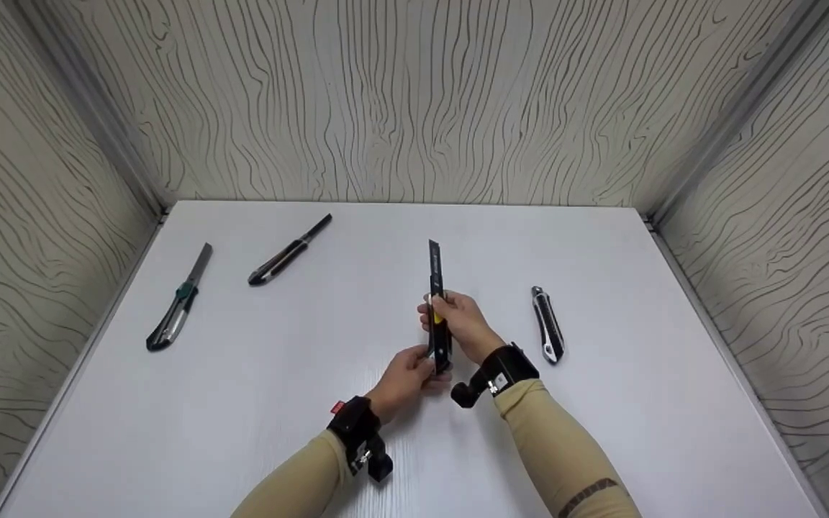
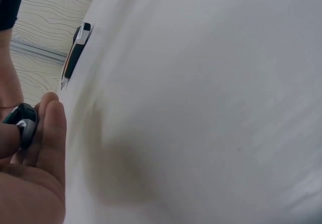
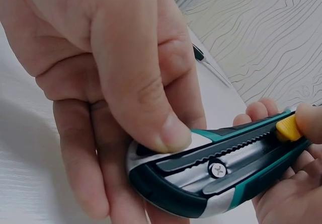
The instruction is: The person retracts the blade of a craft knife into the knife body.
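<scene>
A utility knife [image 1: 435, 270], green, black and silver with a yellow slider [image 3: 289, 128], points away from me above the middle of the table, its dark blade far out. My right hand [image 1: 466, 324] grips the body near the front, thumb on the slider. At the rear end, my left hand [image 1: 404, 378] pinches the handle between thumb and fingers. The right wrist view shows the left thumb lying on the knife's silver and green end, near a screw [image 3: 218, 170]. In the left wrist view only the rounded handle end [image 2: 25, 121] is visible between the fingers.
On the white table [image 1: 278, 432] lie a green and black knife [image 1: 180, 306] and a dark red and black knife [image 1: 285, 259] to the left, both with blades out. A black and silver knife [image 1: 547, 327] lies to the right. Wood-patterned panels [image 1: 400, 101] enclose the back and sides.
</scene>
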A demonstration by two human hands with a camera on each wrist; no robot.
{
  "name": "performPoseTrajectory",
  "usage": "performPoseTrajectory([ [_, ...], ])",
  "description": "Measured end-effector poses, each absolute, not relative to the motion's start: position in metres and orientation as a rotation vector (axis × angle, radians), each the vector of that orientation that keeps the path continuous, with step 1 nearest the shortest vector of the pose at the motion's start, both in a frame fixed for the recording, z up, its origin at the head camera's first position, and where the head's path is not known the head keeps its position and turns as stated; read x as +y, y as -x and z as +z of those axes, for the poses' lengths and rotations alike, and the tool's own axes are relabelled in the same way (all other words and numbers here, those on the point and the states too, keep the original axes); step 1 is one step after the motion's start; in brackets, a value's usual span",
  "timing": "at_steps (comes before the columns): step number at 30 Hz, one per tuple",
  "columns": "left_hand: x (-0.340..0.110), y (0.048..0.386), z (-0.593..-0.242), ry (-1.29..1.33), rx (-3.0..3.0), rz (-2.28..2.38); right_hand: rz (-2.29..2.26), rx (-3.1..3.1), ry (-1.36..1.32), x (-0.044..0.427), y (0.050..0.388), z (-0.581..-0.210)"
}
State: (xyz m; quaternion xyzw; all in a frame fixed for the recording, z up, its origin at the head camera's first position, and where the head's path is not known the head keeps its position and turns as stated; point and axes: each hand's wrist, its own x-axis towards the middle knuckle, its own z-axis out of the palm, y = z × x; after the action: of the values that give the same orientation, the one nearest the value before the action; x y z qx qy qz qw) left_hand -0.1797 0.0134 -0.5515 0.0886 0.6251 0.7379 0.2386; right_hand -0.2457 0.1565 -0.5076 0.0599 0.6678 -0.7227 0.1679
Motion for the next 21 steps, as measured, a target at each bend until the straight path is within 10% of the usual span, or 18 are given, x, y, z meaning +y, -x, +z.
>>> performPoseTrajectory([
  [21,0.0123,0.1795,-0.5497,-0.224,1.710,2.016,-2.055,1.863,-0.165,0.1584,0.2476,-0.5113],
])
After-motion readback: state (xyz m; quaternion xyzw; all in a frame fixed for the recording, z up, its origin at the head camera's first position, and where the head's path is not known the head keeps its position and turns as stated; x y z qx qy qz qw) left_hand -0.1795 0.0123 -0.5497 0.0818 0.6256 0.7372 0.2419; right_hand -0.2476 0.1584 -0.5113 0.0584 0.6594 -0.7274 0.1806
